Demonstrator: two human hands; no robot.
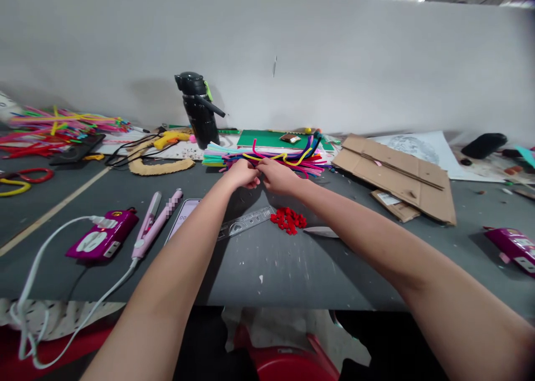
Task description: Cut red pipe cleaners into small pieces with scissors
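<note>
My left hand (243, 174) and my right hand (275, 176) meet over the table with fingertips together. Both have their fingers closed in a pinch; whatever is between them is too small or hidden to make out. Just behind my hands lies a thick bundle of pipe cleaners (311, 162) in pink, purple, blue and yellow, with pale green and turquoise ones (212, 157) at its left end. Nearer to me are a small heap of short red fuzzy pieces (288, 220), a clear ruler (246, 223) and a pointed pale metal blade (321, 232), partly covered by my right forearm.
On the left are a pink hair straightener (154, 225), a purple power strip (104, 236) with a white cable, a phone (183, 218) and scissors (31, 176). A black bottle (201, 113) stands behind. Folded cardboard (401, 183) lies right, before the grey partition (334, 63).
</note>
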